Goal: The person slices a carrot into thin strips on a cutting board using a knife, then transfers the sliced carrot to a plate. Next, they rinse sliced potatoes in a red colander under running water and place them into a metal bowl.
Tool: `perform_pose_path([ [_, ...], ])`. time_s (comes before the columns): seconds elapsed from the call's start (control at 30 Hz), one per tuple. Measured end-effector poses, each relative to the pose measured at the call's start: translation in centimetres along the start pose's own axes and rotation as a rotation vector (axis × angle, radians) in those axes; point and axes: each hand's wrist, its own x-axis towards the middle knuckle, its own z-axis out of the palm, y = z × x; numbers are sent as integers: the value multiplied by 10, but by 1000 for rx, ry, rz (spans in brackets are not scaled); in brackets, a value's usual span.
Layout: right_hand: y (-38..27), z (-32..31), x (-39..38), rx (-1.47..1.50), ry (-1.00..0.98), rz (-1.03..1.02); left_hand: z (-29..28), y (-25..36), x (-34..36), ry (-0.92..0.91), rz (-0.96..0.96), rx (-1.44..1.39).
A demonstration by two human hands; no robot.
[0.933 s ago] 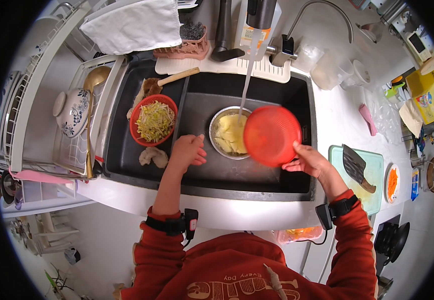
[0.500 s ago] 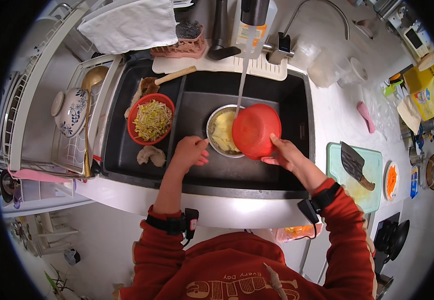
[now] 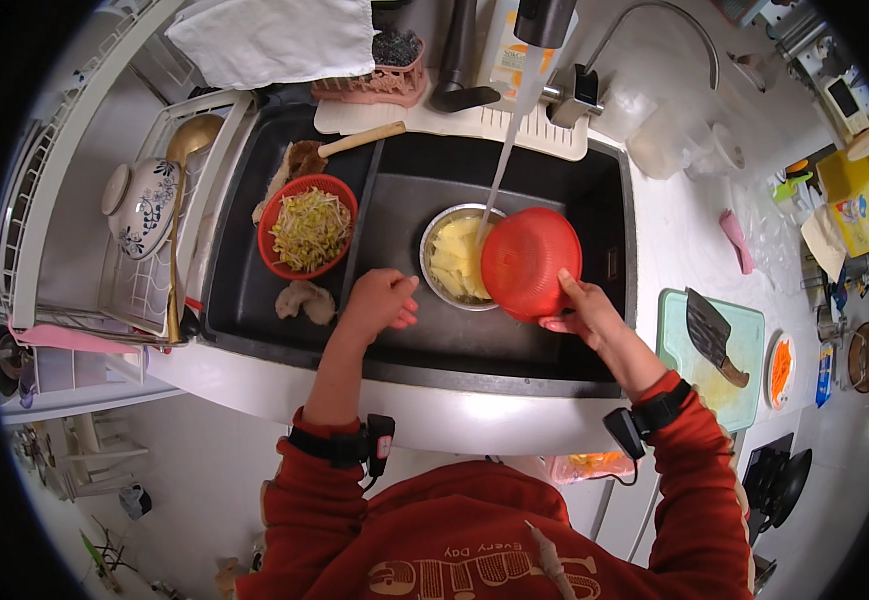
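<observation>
My right hand (image 3: 586, 312) grips the rim of a red plastic strainer basket (image 3: 531, 262), which is tipped on its side with its ribbed bottom showing. Its inside is hidden. Beside and partly under it, a round metal bowl (image 3: 428, 274) stands in the right basin of the black sink, holding pale yellow slices (image 3: 457, 258) that look like potato. A stream of water (image 3: 502, 165) runs from the tap (image 3: 544, 22) down to the bowl. My left hand (image 3: 379, 300) hovers left of the bowl, fingers loosely curled and thumb apart, with nothing in it.
In the left basin sit a red basket of bean sprouts (image 3: 311, 232), a wooden-handled brush (image 3: 354, 140) and a greyish cloth-like lump (image 3: 305, 301). On the right counter, a cleaver (image 3: 709, 332) lies on a green cutting board (image 3: 679, 355), near a plate of orange shreds (image 3: 780, 369).
The whole view has shifted slightly. My right hand has moved the red basket a little right, away from the bowl, so more of the yellow slices show. My left hand stays about where it was.
</observation>
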Motion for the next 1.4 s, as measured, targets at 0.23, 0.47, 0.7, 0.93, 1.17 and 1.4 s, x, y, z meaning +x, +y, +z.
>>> perform_pose_path([
  [0.23, -22, -17, 0, 138, -6, -110, -8, 1, -2, 24, -16, -1],
  [0.47, -1, 14, 21, 189, -53, 36, 1, 5, -2, -46, -15, 39],
  [0.7, -33, -21, -19, 146, -25, -80, -4, 11, -4, 4, 13, 46],
  [0.93, -27, -22, -35, 58, 31, -61, 1, 13, -12, -39, 38, 82],
  [1.17, -29, -26, -52, 85, 54, 5, -2, 16, -17, -32, 42, 99],
  [1.4, -15, -15, -46, -12, 42, 131, -8, 14, -21, 13, 28, 96],
])
